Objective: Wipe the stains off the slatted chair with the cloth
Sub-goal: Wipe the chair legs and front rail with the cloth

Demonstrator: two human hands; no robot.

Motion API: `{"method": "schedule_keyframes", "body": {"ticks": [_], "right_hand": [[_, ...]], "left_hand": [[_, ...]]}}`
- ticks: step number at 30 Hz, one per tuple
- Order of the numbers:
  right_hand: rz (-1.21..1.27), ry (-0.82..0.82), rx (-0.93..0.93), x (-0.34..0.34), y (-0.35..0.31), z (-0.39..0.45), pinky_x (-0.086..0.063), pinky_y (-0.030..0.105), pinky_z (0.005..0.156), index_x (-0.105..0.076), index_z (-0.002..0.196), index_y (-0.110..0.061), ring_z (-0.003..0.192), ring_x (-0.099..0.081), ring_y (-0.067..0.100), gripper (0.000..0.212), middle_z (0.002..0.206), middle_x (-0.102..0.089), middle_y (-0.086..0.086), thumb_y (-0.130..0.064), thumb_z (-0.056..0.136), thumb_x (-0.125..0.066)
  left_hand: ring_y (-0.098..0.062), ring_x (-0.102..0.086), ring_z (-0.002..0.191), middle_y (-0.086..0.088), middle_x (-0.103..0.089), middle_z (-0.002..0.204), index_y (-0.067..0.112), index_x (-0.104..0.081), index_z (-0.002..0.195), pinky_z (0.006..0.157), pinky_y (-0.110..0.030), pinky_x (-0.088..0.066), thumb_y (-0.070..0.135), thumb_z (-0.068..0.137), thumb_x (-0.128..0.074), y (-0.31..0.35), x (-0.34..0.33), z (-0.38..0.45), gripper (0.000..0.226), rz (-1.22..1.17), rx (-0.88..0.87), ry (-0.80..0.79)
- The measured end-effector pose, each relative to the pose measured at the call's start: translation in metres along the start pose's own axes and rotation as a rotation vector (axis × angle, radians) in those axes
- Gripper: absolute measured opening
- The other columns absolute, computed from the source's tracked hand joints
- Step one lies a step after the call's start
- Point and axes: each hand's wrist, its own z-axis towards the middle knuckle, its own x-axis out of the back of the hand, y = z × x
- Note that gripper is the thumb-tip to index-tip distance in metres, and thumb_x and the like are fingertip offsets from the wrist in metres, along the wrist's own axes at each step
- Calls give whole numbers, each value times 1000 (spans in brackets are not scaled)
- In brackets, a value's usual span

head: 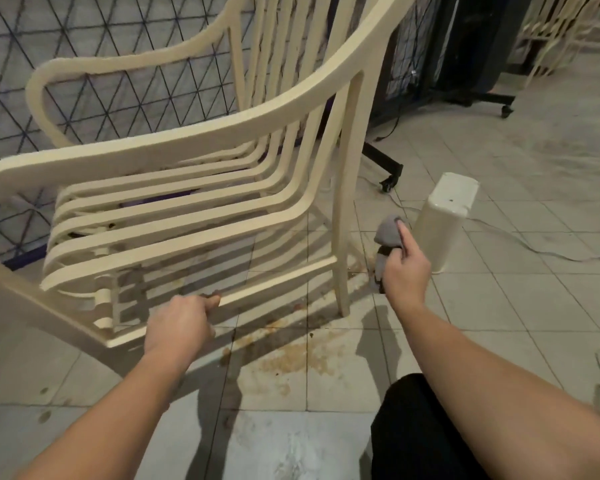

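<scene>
Head cam looking down at a cream slatted chair (174, 216) that's tipped over at an angle on a tiled floor (499, 306), so the seat slats run sideways across the shot with the armrest arching over them. Brown stains (219, 155) show on the slats further back, and there's a crusty brown bit right on the lower rail where the left hand grabs it. Left hand (179, 323) is down at the bottom rail of the chair, fingers curled round that rail with the thumb (212, 301) on top, so it's gripping the chair. More brownish mess (298, 358) is spread over the tiles just below the chair and between the two arms. Moving right, the right hand (404, 268) is off to the side of the chair's back leg, not touching the chair. It's holding a grey cloth (388, 232), bunched up, fingers wrapped round it and the index finger (404, 233) stretched up along it. Just past that hand a white boxy plastic thing (444, 216) stands on the tiles. A black knee (420, 434) is at the bottom.
</scene>
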Motion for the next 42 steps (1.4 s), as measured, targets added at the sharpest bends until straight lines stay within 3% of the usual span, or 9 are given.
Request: {"method": "schedule_keyframes", "body": {"ticks": [3,8,13,19,28,33,36,40,42], "right_hand": [[260,160,-564,-7,23,16,-48,37,104,-57,135,-14,117,-58,23,44,131,-62,5,-4,95,-42],[368,-164,-1023,-60,80,2,-58,51,80,-60,119,-5,96,-66,35,31,116,-66,20,-12,90,-52],[520,-156,-983,-104,59,-31,-50,52,100,-48,140,-12,118,-57,40,40,134,-56,20,-11,101,-39],[760,0,-888,-144,20,-57,-45,43,104,-34,152,-12,133,-48,34,48,148,-45,11,-5,104,-33],[749,176,-1228,-132,120,-38,-42,56,106,-38,143,3,126,-50,45,46,145,-45,25,-10,99,-38],[771,266,-1217,-139,128,-37,-50,39,89,-34,143,2,113,-54,35,49,146,-39,17,-8,96,-43],[907,309,-1249,-140,131,-32,-48,37,94,-21,150,-3,101,-56,29,55,146,-38,17,-2,97,-37],[1110,241,-1181,-135,114,-40,-49,36,95,-51,120,-3,97,-62,27,27,123,-57,18,-4,102,-30],[1222,233,-1173,-134,92,-37,-49,40,98,-47,131,-2,103,-62,29,33,124,-57,19,-5,102,-31]], "left_hand": [[-20,-68,81,3,-71,90,36,-71,118,77,-39,-60,38,98,-56,18,5,7,25,-76,-38,-21],[-25,-70,97,-4,-72,110,42,-60,135,86,-41,-58,17,100,-55,59,3,20,43,-107,-150,-87],[-25,-69,105,-2,-71,118,55,-47,141,86,-38,-55,-5,93,-53,51,-18,23,77,63,-159,-26],[-25,-69,110,1,-71,125,54,-46,141,91,-40,-58,-5,88,-61,49,-31,28,81,68,-153,60],[-21,-66,117,9,-65,135,50,-51,141,94,-37,-54,-4,91,-60,47,-32,26,74,1,-172,116],[-19,-67,112,16,-63,136,56,-46,141,89,-37,-59,-4,89,-62,43,-40,30,80,18,-182,142],[-21,-67,110,12,-65,134,59,-41,142,88,-39,-59,-4,89,-60,41,-46,31,85,38,-187,147],[-24,-68,109,5,-67,133,60,-36,144,86,-41,-59,-5,91,-57,39,-48,30,87,62,-171,129],[-24,-67,113,9,-63,138,59,-36,145,88,-40,-59,-5,90,-57,40,-46,28,87,62,-187,129]]}}
